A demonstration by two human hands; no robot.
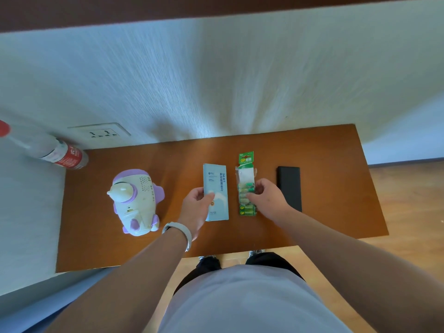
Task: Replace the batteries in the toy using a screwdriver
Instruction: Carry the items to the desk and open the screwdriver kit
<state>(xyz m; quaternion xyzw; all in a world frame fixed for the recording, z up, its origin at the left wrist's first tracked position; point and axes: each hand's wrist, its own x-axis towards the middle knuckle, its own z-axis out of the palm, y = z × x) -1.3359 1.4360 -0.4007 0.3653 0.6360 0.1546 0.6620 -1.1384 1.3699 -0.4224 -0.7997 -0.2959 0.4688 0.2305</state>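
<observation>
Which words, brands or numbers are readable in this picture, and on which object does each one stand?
"24合1 多功能螺丝刀": printed along the blue box.
"GP 超霸": on the green header of the battery pack.
Small print on the blue box: too small to read.
White writing on the red label of the bottle: too blurred to read.

both bare forearms reach up from the bottom of the frame toward its middle. the left hand [197,207] (a pale band [179,233] on its wrist) grips the left edge of the box [216,183], thumb on top. the right hand [270,200], knuckles up, pinches the battery pack [246,175] with its fingertips.
</observation>
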